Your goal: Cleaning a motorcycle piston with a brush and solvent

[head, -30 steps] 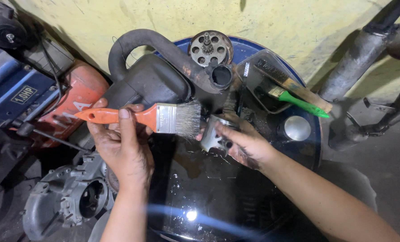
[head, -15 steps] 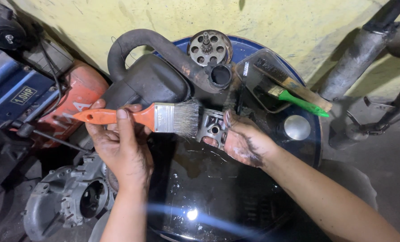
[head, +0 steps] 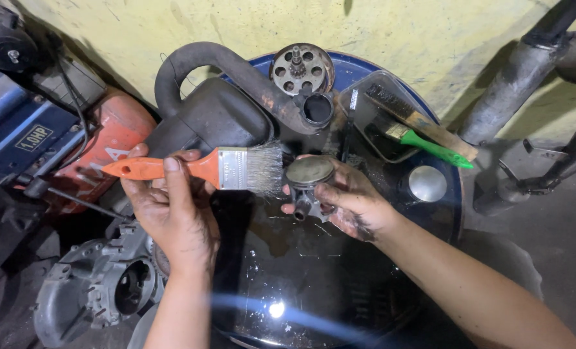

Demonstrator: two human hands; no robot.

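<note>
My left hand (head: 172,210) grips the orange handle of a flat paintbrush (head: 217,168), its pale bristles pointing right. The bristle tips touch a small grey metal piston (head: 307,181), which my oil-stained right hand (head: 352,203) holds with its round crown tilted up towards me. Both hands hover over the wet black top of a blue drum (head: 339,284).
On the drum lie a black muffler with a curved pipe (head: 217,97), a round perforated metal part (head: 301,64) and a clear tray (head: 372,123) with a wire brush and a green-handled brush. An engine casing (head: 101,284) sits lower left; an orange and blue machine (head: 49,142) stands left.
My right hand has turned the piston so its flat crown faces up. The brush has stayed against the piston, with its bristles at the piston's left side.
</note>
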